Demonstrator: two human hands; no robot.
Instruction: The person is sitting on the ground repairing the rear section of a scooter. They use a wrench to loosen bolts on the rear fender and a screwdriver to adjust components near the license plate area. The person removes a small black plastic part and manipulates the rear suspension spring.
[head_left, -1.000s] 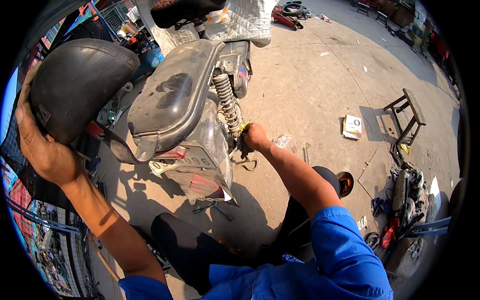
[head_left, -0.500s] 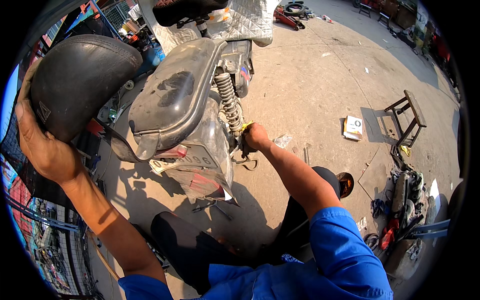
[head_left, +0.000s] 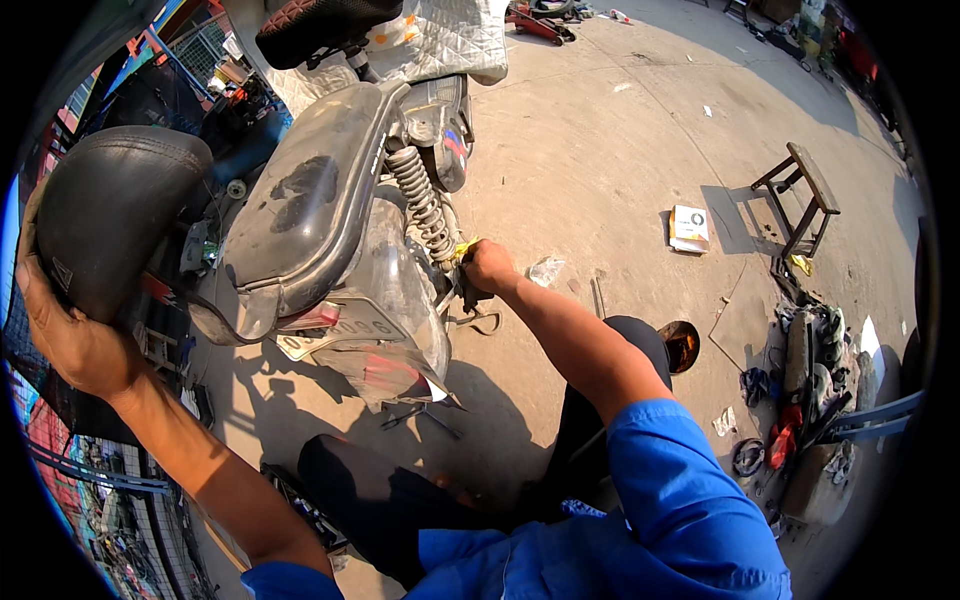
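My left hand point(head_left: 82, 345) grips a black padded seat point(head_left: 110, 220) from its outer side, holding it up at the left of a dusty scooter's rear. The scooter's worn rear box-like section point(head_left: 300, 195) stands between my hands, with a license plate point(head_left: 345, 328) below it. My right hand point(head_left: 490, 268) is closed at the lower end of the coil-spring shock absorber point(head_left: 420, 205). A bit of bright yellow shows beside its fingers, and what they hold is mostly hidden. A dark curved bracket point(head_left: 215, 322) runs between the seat and the scooter.
On the concrete are an open-end tool point(head_left: 425, 418), a white box point(head_left: 688, 229) and a wooden stool point(head_left: 800, 200). A round pan point(head_left: 679, 347) sits by my right knee. Several loose parts point(head_left: 800, 375) lie in a heap at the right. A quilted silver cover point(head_left: 440, 45) hangs ahead.
The whole view has shifted, with the scooter now further left. My left hand and the seat sit a little lower beside the scooter. My right hand keeps its place at the shock absorber.
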